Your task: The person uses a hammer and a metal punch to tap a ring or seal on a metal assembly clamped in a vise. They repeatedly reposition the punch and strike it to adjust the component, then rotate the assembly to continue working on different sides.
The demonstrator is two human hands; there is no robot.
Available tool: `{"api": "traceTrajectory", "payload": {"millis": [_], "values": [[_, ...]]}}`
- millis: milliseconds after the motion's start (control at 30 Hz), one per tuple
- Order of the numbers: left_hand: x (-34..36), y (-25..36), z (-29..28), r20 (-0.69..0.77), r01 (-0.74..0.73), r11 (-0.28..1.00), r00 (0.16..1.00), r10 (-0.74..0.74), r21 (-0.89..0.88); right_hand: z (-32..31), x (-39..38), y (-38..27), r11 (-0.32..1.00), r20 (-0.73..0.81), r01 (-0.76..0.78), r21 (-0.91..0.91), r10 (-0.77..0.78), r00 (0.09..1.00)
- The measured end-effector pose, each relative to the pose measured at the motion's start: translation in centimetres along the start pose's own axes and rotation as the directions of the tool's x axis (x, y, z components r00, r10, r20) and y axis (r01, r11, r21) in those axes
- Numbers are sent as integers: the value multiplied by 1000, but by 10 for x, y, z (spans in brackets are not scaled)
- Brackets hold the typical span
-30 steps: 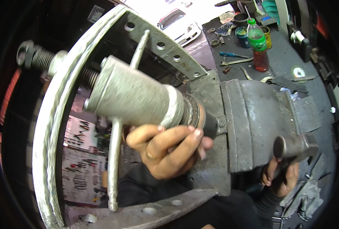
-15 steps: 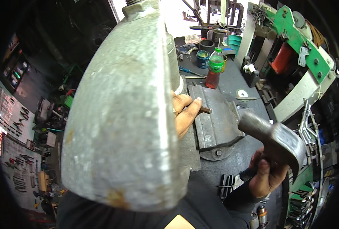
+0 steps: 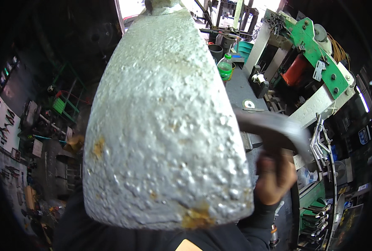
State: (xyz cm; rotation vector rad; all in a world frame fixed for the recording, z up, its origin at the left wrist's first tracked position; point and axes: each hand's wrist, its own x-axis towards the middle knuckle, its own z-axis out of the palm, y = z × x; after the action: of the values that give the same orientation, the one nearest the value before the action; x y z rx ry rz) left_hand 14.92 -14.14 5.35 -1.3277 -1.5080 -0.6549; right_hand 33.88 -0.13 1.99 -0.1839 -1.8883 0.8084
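A large silver-grey metal piece (image 3: 165,125) fills the middle of the view, close to the camera. Its surface is pitted and dimpled, with rusty spots near the bottom, and a narrower neck shows at the top. To its right, my right hand (image 3: 276,178) is closed around a hammer (image 3: 284,129), raised and smeared by motion. The hammer's front end passes behind the metal piece's edge. My left hand is hidden behind that piece, along with whatever it holds. Just a corner of a dark metal block (image 3: 246,141) shows beside the edge, below the hammer.
On the grey workbench (image 3: 239,90) stand a green-capped bottle (image 3: 225,67) and a small round disc (image 3: 248,104). A green and white steel frame (image 3: 320,62) rises at the right. Below it, a rack (image 3: 313,213) holds metal tools. More tools hang at far left.
The metal piece has turned its broad dimpled face toward the camera and covers more. My left hand, earlier seen with a short metal rod, is now hidden. The hammer has shifted left.
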Motion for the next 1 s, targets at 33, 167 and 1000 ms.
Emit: {"api": "traceTrajectory", "payload": {"millis": [33,167,1000], "values": [[4,2,-2,7,1,1000,1000,-1,3,1,1,1,998,47,51,-26,-50,998],[-3,-4,2,-17,-39,999,999,39,26,-10,9,-16,961,-135,-60,271,100,986],[-8,-6,7,-26,-29,1000,999,30,5,1,28,-24,907,-461,62,416,151,875]]}}
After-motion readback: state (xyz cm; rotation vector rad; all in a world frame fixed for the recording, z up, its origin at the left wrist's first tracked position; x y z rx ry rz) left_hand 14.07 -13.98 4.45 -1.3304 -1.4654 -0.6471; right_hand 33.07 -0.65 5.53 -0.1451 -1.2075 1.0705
